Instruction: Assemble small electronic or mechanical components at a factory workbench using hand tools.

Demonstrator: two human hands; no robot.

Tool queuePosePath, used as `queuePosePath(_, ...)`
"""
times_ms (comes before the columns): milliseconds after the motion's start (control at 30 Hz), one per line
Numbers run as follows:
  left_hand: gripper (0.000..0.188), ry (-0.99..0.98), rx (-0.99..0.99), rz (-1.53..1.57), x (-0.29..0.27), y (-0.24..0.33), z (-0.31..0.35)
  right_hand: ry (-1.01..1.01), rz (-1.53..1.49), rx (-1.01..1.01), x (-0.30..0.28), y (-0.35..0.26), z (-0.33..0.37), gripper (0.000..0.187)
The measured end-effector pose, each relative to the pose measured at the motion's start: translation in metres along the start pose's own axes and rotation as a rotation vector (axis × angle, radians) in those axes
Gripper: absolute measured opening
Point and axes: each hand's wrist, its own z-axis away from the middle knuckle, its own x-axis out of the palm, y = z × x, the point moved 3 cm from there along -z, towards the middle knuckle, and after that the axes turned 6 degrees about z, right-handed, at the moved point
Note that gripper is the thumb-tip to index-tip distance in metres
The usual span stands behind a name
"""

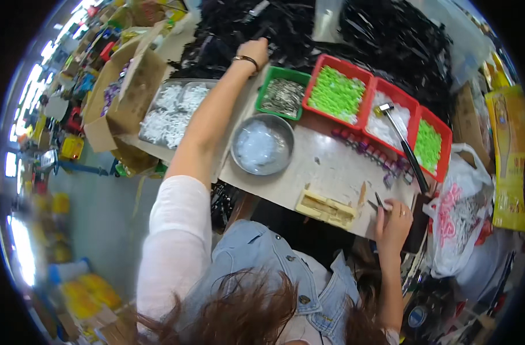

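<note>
My left hand (255, 53) reaches far forward to the near edge of a heap of glossy black plastic pieces (219, 43). Its fingers point away and mostly disappear from sight, so their grip is unclear. Over at the right, my right hand (396, 221) is closed on a pair of dark tweezers (378, 199), tips pointing away from me above the table edge. A pale yellow block-shaped fixture (326, 208) with a long recess lies to the left of that hand. Beside it rests a thin brown strip (362, 194).
A round metal bowl (235, 150) holds whitish pieces. Nearby stand a green bin (262, 106) of small metal parts and red bins (367, 109) of green and white pieces. A hammer (409, 152) lies across one. Small purple parts (363, 148) line the table; a plastic bag (446, 253) hangs right.
</note>
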Motion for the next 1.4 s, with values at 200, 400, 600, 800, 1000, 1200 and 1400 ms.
queuePosePath(200, 0.021, 0.194, 0.196, -0.035, -0.028, -0.037, 0.013, 0.085, -0.192, 0.008, 0.013, 0.011, -0.036, 0.025)
queuePosePath(400, 0.055, -0.228, 0.898, 0.487, -0.087, 0.15, 0.254, 0.083, -0.118, 0.0, 0.029, 0.023, -0.046, 0.017)
queuePosePath(600, 0.039, -0.087, 0.678, 0.793, -0.037, 0.162, 0.371, -0.029, -0.23, -0.031, 0.046, 0.011, -0.066, 0.012)
queuePosePath(800, 0.035, 0.024, 0.749, 0.776, -0.017, 0.173, 0.374, -0.016, -0.311, 0.026, 0.051, 0.009, -0.064, 0.013)
queuePosePath(1000, 0.048, -0.099, 0.858, 0.694, -0.017, 0.169, 0.375, 0.033, -0.316, 0.054, 0.056, 0.016, -0.061, 0.021)
queuePosePath(1200, 0.05, -0.153, 0.845, 0.729, -0.035, 0.163, 0.359, 0.033, -0.285, 0.055, 0.056, 0.014, -0.059, 0.021)
queuePosePath(1400, 0.013, 0.228, 0.418, 0.223, -0.043, 0.067, 0.184, 0.072, -0.509, -0.2, 0.024, -0.068, -0.03, 0.025)
